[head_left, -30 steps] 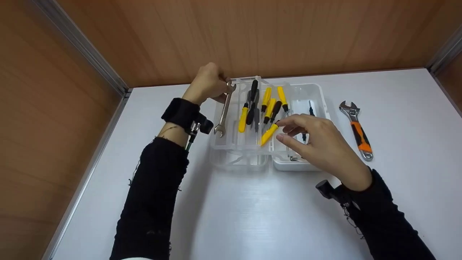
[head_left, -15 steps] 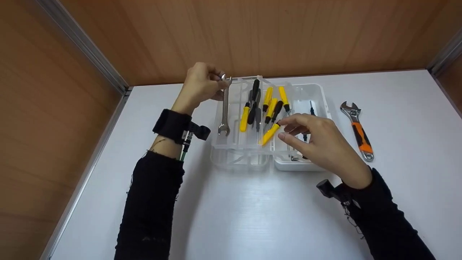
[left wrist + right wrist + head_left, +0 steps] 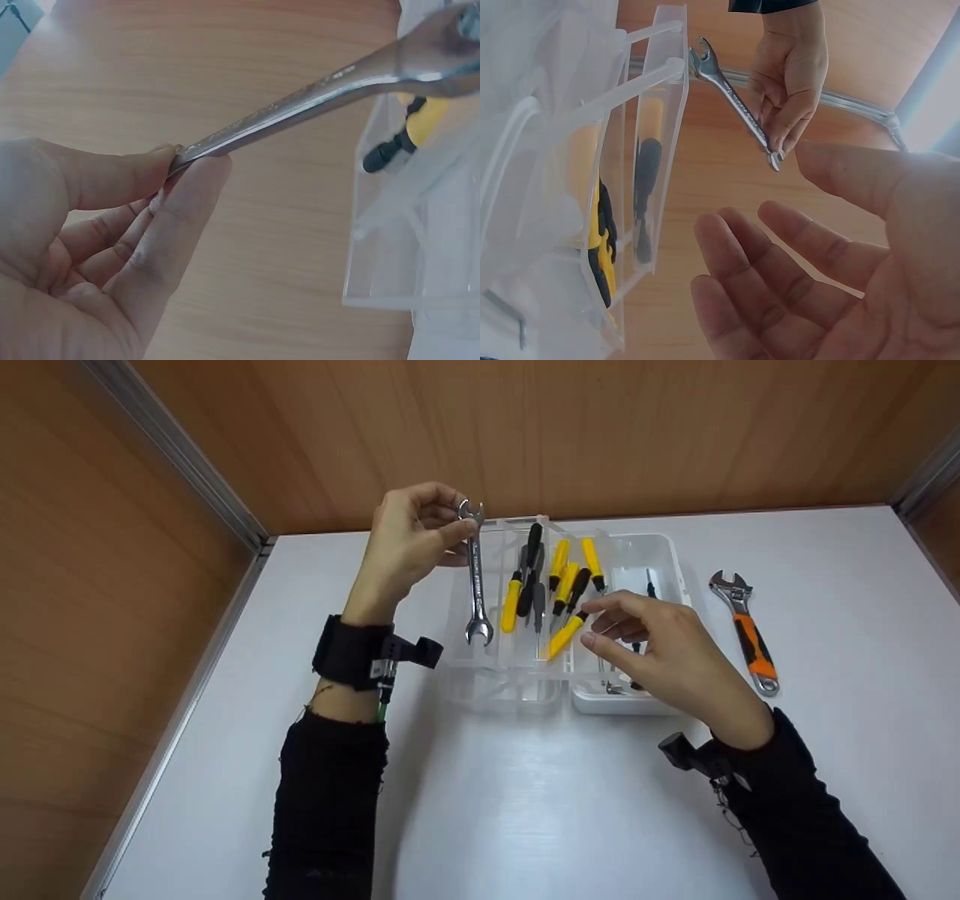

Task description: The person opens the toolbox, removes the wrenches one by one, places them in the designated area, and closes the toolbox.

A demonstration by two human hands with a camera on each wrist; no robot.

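Left hand (image 3: pixel 409 540) pinching spanner (image 3: pixel 475 577) end, pinch plain in wrist view, right hand (image 3: pixel 660 649) spread, empty

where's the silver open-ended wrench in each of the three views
Head view: the silver open-ended wrench hangs upper centre, pinched at its top by the left hand.
Left wrist view: it runs from the fingertips at centre left up to the top right corner.
Right wrist view: top centre, slanting down from the tray corner to the left hand.
Shared landmark: the clear plastic tool tray, beside the wrench in all three views.
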